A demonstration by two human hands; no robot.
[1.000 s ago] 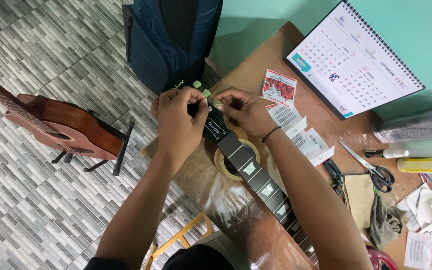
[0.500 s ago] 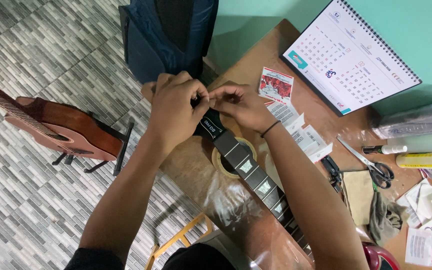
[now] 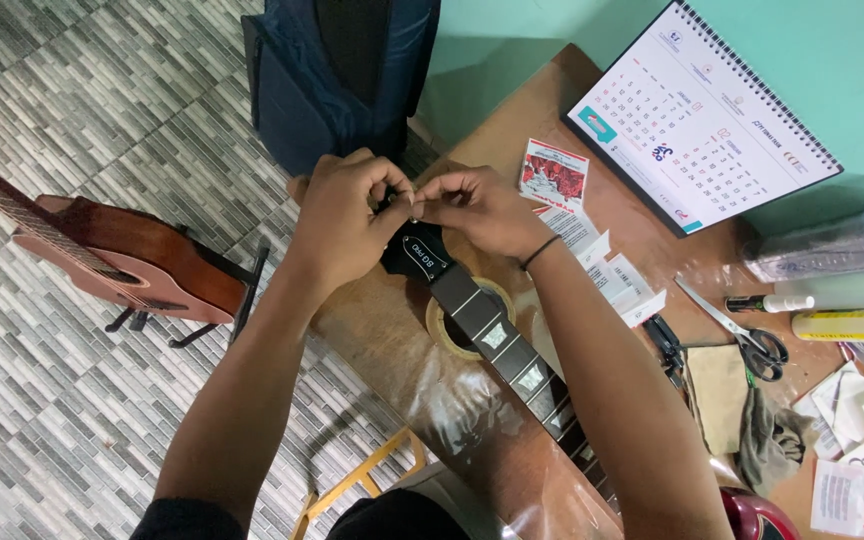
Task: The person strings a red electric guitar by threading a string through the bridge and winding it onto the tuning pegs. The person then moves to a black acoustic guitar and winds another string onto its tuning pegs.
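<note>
Both hands have closed in on the black guitar headstock (image 3: 420, 255), which sits at the upper centre of the frame at the end of the dark neck (image 3: 517, 370) running down to the lower right. A second ago the hands were spread a little, with the headstock's far end showing between them; now the left hand (image 3: 344, 225) has curled over its left edge and the right hand (image 3: 477, 210) has drawn in until the fingertips (image 3: 414, 203) of the two hands meet above the headstock's top. The fingers are pinched tight, apparently on something small at the headstock's end, though what they grip is hidden. That reads as fine work at the tuner end moving from positioning into a firm pinch. The neck rests over a roll of tape (image 3: 467, 325) on the brown bench (image 3: 402, 330). A desk calendar (image 3: 697, 115) stands at upper right, scissors (image 3: 742, 335) at right, and an acoustic guitar (image 3: 102, 255) on the floor at left.
</note>
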